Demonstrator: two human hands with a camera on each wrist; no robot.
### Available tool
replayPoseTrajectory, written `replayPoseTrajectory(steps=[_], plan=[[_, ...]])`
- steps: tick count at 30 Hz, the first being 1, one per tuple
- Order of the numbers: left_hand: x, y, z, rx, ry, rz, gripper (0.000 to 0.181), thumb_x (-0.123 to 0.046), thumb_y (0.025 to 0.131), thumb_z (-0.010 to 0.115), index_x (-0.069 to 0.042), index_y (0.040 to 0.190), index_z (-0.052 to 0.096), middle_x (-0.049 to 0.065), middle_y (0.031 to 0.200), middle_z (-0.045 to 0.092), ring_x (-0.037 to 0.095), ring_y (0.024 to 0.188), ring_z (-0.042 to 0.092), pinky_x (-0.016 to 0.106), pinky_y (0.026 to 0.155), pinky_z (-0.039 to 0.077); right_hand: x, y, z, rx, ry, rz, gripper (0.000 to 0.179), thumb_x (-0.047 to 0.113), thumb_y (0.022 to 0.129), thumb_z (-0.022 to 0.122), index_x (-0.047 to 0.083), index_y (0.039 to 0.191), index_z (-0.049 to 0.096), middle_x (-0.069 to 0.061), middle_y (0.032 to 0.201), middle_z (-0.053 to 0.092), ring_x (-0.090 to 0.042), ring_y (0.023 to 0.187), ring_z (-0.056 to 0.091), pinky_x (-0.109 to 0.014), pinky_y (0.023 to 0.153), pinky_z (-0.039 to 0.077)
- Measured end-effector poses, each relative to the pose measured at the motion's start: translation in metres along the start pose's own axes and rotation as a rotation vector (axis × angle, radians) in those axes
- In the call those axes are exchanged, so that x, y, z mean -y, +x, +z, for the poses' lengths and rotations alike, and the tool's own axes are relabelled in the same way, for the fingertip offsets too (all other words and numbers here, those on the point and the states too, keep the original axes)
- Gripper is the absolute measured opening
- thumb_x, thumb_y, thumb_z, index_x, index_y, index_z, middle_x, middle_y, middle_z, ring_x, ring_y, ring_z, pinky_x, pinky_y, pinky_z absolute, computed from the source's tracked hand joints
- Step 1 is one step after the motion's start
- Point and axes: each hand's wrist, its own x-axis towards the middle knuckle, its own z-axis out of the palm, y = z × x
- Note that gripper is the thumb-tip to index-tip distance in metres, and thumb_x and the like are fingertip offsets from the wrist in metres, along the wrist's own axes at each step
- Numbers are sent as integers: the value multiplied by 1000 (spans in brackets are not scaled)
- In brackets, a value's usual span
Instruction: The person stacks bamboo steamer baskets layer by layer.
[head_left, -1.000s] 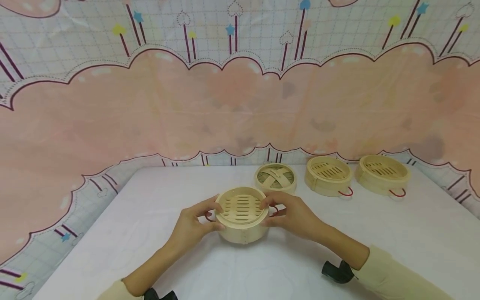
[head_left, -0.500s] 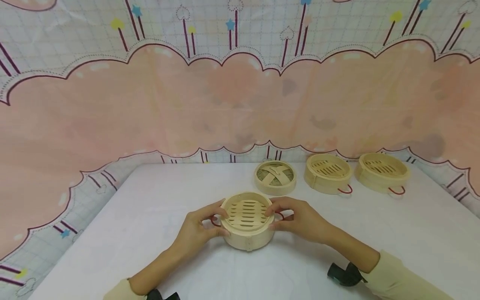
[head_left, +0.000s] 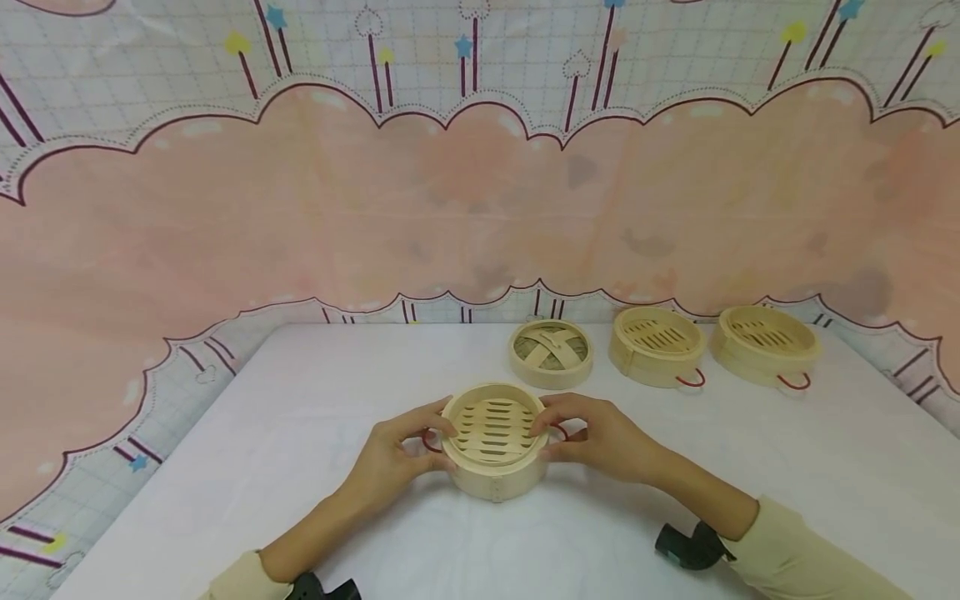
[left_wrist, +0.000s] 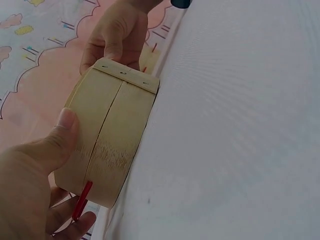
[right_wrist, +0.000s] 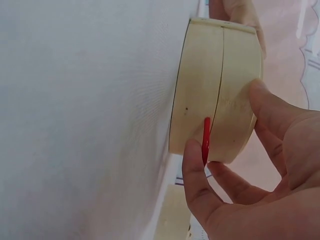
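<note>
A round bamboo steamer basket (head_left: 495, 479) with a slatted bottom and red side handles sits on the white table at the front middle. My left hand (head_left: 393, 446) grips its left side, thumb on the outer wall and fingers over the rim. On the opposite side my right hand (head_left: 596, 437) holds it likewise, fingertips over the rim. In the left wrist view, the thumb presses the steamer's wall (left_wrist: 107, 135) close to the red handle (left_wrist: 82, 200). The right wrist view has a finger beside the other red handle (right_wrist: 206, 140).
Behind the steamer lies a bamboo lid (head_left: 551, 379) with a woven cross top. Two more steamer baskets, one nearer (head_left: 652, 367) and one farther right (head_left: 761, 367), stand along the table's back edge. A patterned cloth (head_left: 480, 208) hangs behind the white table (head_left: 300, 392).
Over the last second both hands brought the steamer basket slightly right and toward me, away from the lid. In the last half second they have hardly moved.
</note>
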Motion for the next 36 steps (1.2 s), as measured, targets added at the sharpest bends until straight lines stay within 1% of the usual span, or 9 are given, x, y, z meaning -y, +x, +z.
replayPoseTrajectory(steps=[3, 6, 11, 15, 19, 21, 25, 28, 36], plan=[[1, 0, -1, 5, -21, 3, 31, -15, 68, 83, -18, 96, 70, 7, 133, 56, 22, 111, 59, 33, 80, 49, 0, 0, 0, 0, -4, -2, 24, 20, 79, 78, 21, 100, 67, 0, 118, 64, -26, 130, 43, -33, 81, 53], [1, 0, -1, 4, -38, 17, 30, -17, 70, 83, -18, 97, 70, 7, 133, 56, 24, 111, 58, 33, 81, 49, 0, -1, 0, -9, -2, -5, 24, 19, 79, 79, 21, 99, 67, -1, 120, 63, -26, 129, 43, -33, 79, 53], [1, 1, -1, -1, -43, 38, 30, -15, 70, 83, -17, 98, 70, 8, 133, 56, 25, 120, 54, 32, 88, 46, 0, -1, 2, -41, 30, -18, 23, 16, 77, 80, 19, 98, 69, -11, 129, 58, -31, 129, 43, -31, 79, 53], [0, 3, -1, -1, -51, 58, 30, -12, 71, 82, -15, 98, 70, 10, 133, 56, 27, 120, 53, 35, 85, 46, 0, -1, 2, -62, 63, -26, 24, 13, 77, 80, 16, 98, 70, -17, 136, 51, -34, 129, 42, -30, 79, 53], [2, 4, -1, 5, -47, 43, 30, -10, 72, 81, -14, 99, 69, 11, 135, 54, 28, 121, 53, 36, 83, 48, -1, -1, 2, -60, 65, -20, 25, 12, 78, 79, 16, 100, 70, -17, 138, 49, -33, 130, 42, -29, 80, 53], [-6, 5, -2, 9, -40, 20, 30, -7, 72, 80, -10, 99, 69, 15, 135, 54, 31, 121, 52, 40, 83, 49, -3, -1, 2, -58, 59, -15, 25, 12, 78, 78, 16, 101, 70, -17, 139, 48, -33, 130, 41, -29, 81, 53], [-4, 5, 0, 9, -40, -1, 31, -5, 72, 80, -9, 100, 69, 16, 136, 52, 32, 119, 53, 42, 81, 49, -4, -1, 1, -57, 54, -19, 25, 12, 79, 78, 16, 102, 69, -16, 139, 48, -33, 130, 42, -30, 81, 53], [5, 5, 2, 5, -47, -6, 31, -10, 73, 80, -13, 102, 69, 11, 137, 53, 27, 121, 52, 39, 83, 49, -4, -1, 1, -59, 55, -26, 25, 11, 79, 78, 16, 102, 68, -16, 140, 47, -32, 130, 42, -31, 81, 53], [2, 5, 1, -8, -44, -23, 31, -13, 73, 81, -15, 101, 70, 10, 137, 53, 25, 124, 50, 39, 87, 49, -4, 0, 2, -64, 53, -33, 25, 10, 81, 75, 14, 105, 67, -15, 140, 47, -32, 128, 44, -31, 83, 52]])
